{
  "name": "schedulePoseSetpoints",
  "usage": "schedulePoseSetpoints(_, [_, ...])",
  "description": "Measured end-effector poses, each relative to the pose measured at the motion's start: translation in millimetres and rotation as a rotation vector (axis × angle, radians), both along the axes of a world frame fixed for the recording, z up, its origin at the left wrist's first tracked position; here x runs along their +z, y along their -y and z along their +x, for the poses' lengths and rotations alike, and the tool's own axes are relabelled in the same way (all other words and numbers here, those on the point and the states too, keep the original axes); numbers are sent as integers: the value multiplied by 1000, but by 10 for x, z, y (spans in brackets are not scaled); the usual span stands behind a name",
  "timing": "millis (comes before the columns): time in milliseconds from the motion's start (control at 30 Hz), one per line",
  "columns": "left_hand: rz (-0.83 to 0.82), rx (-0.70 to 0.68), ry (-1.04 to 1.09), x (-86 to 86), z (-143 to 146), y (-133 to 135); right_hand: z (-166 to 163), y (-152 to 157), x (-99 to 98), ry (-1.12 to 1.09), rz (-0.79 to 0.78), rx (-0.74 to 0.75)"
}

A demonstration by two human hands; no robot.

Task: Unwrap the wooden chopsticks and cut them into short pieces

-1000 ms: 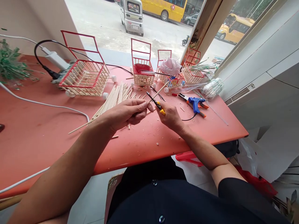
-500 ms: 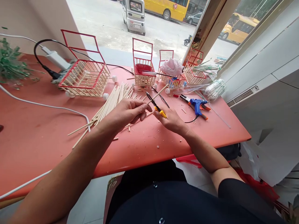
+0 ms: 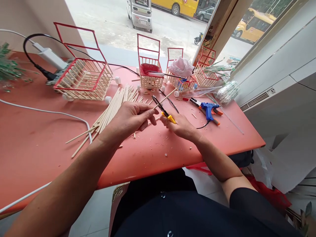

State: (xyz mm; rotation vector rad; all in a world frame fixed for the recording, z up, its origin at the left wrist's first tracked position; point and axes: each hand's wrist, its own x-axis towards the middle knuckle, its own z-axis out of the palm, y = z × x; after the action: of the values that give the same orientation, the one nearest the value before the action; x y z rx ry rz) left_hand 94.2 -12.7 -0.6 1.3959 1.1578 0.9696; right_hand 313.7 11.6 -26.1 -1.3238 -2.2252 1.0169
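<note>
My left hand pinches a thin wooden stick between thumb and fingers; the stick slants up to the right. My right hand is wrapped round a pair of pliers with yellow handles and dark jaws. Those jaws are at the stick, just beyond my left fingertips; whether they bite into it I cannot tell. Under and beyond my left hand lies a loose pile of wooden sticks. Small chips and offcuts are scattered on the red table below both hands.
Behind the sticks stands a large stick-built cart with red trim and white wheels. Further right are a cart with a red lining and two more carts. A blue glue gun lies at right. A white cable crosses the left side.
The view has shifted slightly, so the carts and sticks at left sit further left in the picture. Both hands keep their grips, with the pliers still at the stick.
</note>
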Motion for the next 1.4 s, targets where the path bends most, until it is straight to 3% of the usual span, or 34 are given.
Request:
schedulePoseSetpoints(600, [335, 148, -351, 12, 49, 121, -51, 32, -125, 21, 255, -81])
schedulePoseSetpoints(833, [325, 130, -337, 41, 79, 151, -52, 44, -150, -47, 312, -95])
schedulePoseSetpoints(1067, [348, 124, -350, 47, 72, 121, -69, 18, -151, -64, 238, -60])
schedulePoseSetpoints(1267, [296, 143, -350, -3, 85, 78, -84, -43, -212, 143, 400, -166])
schedulePoseSetpoints(1400, [259, 139, -307, -33, 113, 74, -89, -16, -211, 240, 369, -179])
